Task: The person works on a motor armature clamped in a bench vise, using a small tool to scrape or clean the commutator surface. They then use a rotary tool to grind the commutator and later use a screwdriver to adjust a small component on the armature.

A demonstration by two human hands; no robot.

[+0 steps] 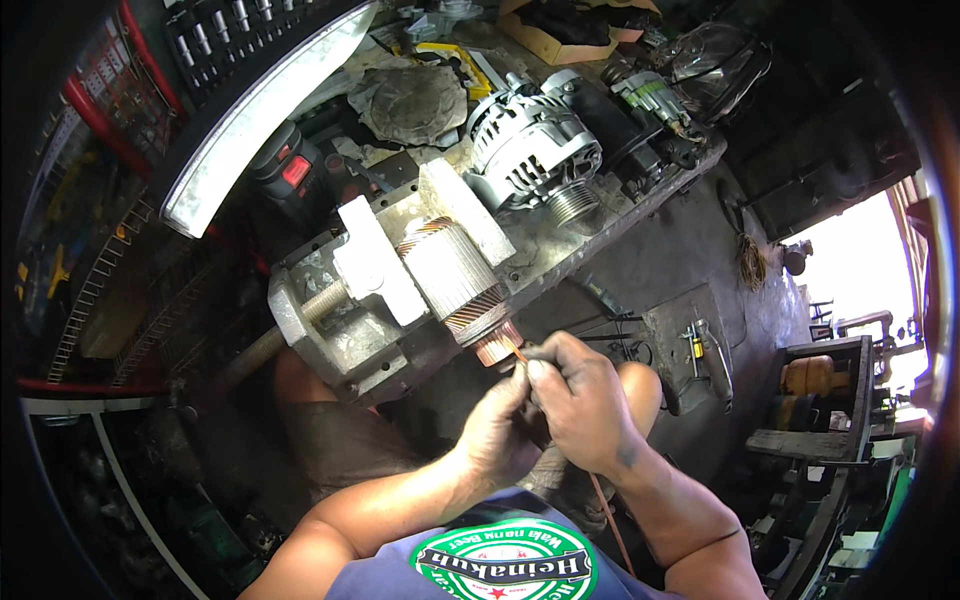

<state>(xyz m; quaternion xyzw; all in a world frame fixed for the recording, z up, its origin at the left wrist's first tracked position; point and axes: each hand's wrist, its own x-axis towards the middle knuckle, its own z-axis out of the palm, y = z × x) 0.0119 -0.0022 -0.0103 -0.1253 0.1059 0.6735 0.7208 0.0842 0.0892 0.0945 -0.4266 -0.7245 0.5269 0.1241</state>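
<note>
A motor armature (452, 270) with a ridged silver core and copper windings is clamped between the jaws of a grey bench vise (372, 262). Its copper commutator (497, 344) points toward me. Just past that end my hands meet, both closed. Between their fingertips a thin orange-brown wire (517, 353) shows, its tip at the commutator. A longer stretch of similar wire hangs below my right wrist. My right hand (580, 400) pinches it with thumb and bent fingers. My left hand (497, 432) presses close beside, its fingers partly hidden behind the right hand.
On the bench (640, 205) an alternator (530, 140) stands right of the vise, with more parts behind. A bright lamp (265, 120) slants across the upper left, near a black-and-red power tool (292, 170). On the floor at right lies a board (690, 345) with a yellow-handled tool.
</note>
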